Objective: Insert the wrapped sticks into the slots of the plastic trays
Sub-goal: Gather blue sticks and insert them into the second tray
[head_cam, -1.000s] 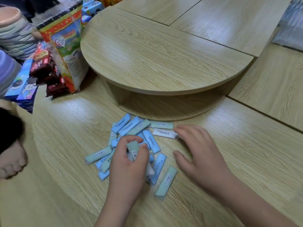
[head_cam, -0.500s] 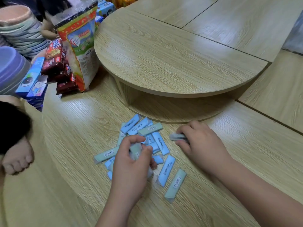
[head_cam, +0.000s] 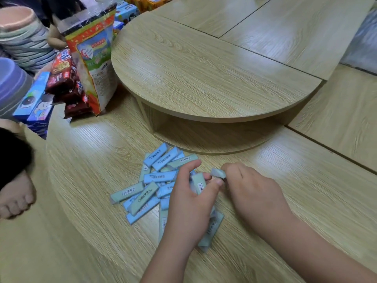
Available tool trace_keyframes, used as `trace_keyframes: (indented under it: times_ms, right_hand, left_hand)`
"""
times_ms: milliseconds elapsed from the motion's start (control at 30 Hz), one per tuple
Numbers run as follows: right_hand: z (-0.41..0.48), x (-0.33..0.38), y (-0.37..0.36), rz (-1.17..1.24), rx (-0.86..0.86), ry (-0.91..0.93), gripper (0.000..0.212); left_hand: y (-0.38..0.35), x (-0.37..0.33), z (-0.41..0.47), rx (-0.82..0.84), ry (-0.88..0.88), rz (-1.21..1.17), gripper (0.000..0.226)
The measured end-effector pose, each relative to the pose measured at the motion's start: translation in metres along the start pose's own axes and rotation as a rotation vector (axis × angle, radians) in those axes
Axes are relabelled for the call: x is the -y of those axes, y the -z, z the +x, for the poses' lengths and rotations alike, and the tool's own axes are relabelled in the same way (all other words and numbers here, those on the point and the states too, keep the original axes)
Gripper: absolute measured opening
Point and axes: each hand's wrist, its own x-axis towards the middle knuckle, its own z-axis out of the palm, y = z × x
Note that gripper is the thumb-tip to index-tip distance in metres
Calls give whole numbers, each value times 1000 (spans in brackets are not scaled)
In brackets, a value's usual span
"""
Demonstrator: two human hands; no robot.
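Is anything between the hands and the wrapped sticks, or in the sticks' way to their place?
Nothing between hands and sticks: the left hand grips a wrapped stick, the right hand pinches another stick beside the pile. No plastic tray is in view, so that way cannot be judged.

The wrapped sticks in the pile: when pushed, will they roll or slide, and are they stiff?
Probably slide, not roll: the sticks look flat-sided and lie crossed at rest. Likely stiff: each looks straight. Probably light: the right hand pinches one with its fingertips.
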Motion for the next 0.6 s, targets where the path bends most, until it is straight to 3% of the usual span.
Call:
trace_keyframes:
  times_ms: [67,200,400,600]
  right_hand:
    - [-2,5,7,105,19,6,7]
    - [0,6,12,427,157,32,29]
    - [-5,7,13,678,246,75,43]
    - [-5,21,16,819,195,43,40]
  left_hand:
    - [-2,1,0,6,-11,15,46]
    - [1,-3,-1,22,-74,-33,45]
    - [-2,-10,2,-90,-60,-70,26]
    - [-7,-15,1,-179,-53,-141,23]
